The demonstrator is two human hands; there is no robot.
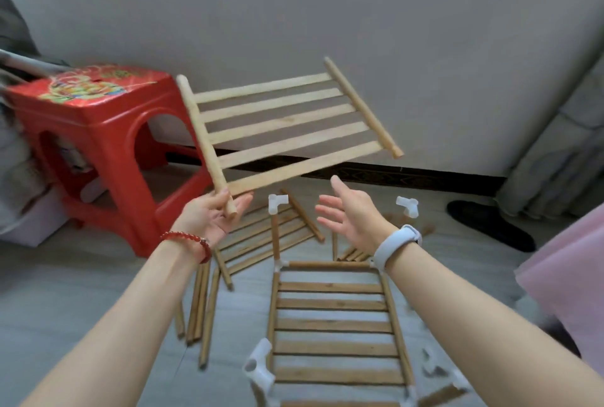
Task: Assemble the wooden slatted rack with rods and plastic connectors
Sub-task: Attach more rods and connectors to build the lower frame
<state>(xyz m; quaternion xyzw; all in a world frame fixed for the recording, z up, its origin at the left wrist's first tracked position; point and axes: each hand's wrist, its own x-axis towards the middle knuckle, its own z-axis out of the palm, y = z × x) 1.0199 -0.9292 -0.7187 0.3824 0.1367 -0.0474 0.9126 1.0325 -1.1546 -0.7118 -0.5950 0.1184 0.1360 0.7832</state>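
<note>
My left hand (214, 215) grips the near end of one side rod of a pale wooden slatted panel (284, 122), holding it tilted in the air before the wall. My right hand (351, 213) is open beside it, palm up, just below the panel's lower edge and not touching it. On the floor below stands a partly built rack (333, 325): a slatted shelf framed by rods, with white plastic connectors at its corners (260, 365) and upright rods topped by connectors (277, 203), (408, 206). Another slatted panel (261, 240) lies flat behind it.
Several loose wooden rods (202, 305) lie on the grey floor to the left of the rack. A red plastic stool (101, 148) stands at the left by the wall. A dark slipper (490, 223) lies at the right, with pink fabric (568, 275) near it.
</note>
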